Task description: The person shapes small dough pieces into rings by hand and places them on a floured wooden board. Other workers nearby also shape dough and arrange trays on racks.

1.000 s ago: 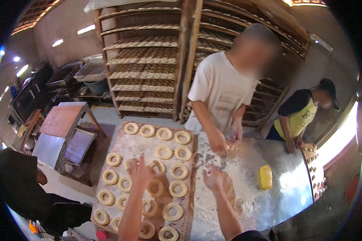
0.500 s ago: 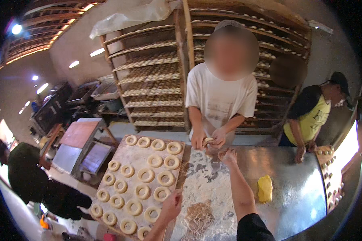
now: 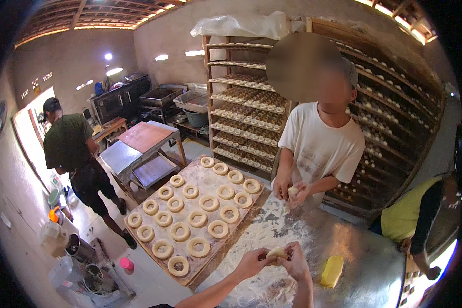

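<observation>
Low over the floured metal table (image 3: 344,228), my hands meet at a piece of pale dough (image 3: 276,253) that looks like a curved ring. My left hand (image 3: 253,262) pinches its left side, and the fingers of my right hand (image 3: 296,263) close on its right side. Part of the dough is hidden behind my fingers. To the left lies a wooden board (image 3: 138,205) dusted with flour, bearing several dough rings (image 3: 197,219) in loose rows. Loose flour (image 3: 262,231) covers the tabletop around my hands.
Across the table a person in a white shirt (image 3: 318,138) handles another dough piece (image 3: 293,191). A yellow slab (image 3: 332,271) lies right of my hands. Racks (image 3: 244,108) of dough stand behind. Another person (image 3: 410,210) bends at the right; one in dark clothes (image 3: 77,143) stands left.
My view has swung left. My right hand has drawn back from near the person opposite, my left has left the board's edge, and both now hold one dough piece.
</observation>
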Demonstrator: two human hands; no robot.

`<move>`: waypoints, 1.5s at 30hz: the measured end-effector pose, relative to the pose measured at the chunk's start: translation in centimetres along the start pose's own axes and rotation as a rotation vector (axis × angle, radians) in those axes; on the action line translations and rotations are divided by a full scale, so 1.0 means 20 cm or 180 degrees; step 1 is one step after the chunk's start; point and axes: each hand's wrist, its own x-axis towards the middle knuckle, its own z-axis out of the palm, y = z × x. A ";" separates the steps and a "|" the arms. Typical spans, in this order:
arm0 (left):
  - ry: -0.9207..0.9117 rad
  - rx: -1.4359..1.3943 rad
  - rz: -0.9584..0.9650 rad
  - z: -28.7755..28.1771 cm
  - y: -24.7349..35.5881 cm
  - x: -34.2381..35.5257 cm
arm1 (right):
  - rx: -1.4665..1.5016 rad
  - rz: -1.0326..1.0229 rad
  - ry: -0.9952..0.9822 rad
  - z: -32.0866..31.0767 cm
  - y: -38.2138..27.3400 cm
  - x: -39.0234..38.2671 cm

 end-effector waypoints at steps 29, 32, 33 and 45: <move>0.1006 0.0793 0.1026 0.10 -0.03 -0.27 | 0.1793 0.0012 0.0098 0.34 -0.16 -0.27; 0.0841 -0.0088 0.0862 0.09 -0.06 -0.28 | 0.2734 0.0103 -0.0154 0.36 -0.12 -0.27; 0.0923 0.0287 0.0988 0.08 -0.07 -0.28 | 0.2438 0.0188 0.0098 0.37 -0.12 -0.26; 0.1293 0.1095 0.1116 -0.24 -0.15 -0.25 | 0.2440 -0.0703 -0.0578 0.64 -0.20 -0.10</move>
